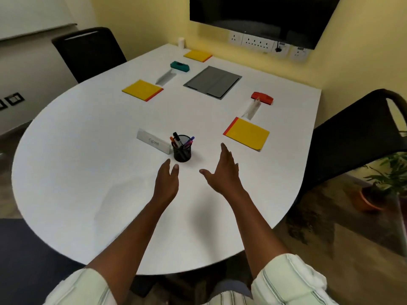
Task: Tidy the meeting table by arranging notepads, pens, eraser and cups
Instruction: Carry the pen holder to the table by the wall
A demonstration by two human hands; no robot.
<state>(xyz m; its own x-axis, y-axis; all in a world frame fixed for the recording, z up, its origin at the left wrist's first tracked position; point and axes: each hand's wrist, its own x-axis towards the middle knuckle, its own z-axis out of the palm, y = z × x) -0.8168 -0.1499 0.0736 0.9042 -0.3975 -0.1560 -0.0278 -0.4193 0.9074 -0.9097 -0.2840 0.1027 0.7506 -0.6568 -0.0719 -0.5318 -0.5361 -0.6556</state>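
The pen cup (182, 150) is seen at the centre of the frame, upright on the white table (88, 161) and filled with pens, just beside a name card (153, 144) on its left. It is flanked from below by the left hand (166, 179) and the right hand (224, 172). The fingers of both are spread and straight, nothing is held, and the cup does not appear to be touched. Three yellow pads are laid flat and well apart: the left notepad (142, 90), the far notepad (197, 55) and the right notepad (247, 134). A teal eraser (180, 66) is set by a second card (165, 77), and a red eraser (262, 97) by a third card (251, 110). A white cup (181, 42) is placed at the upper edge. The arranging is judged nearly done; only the final placing of the pen cup appears to be left.
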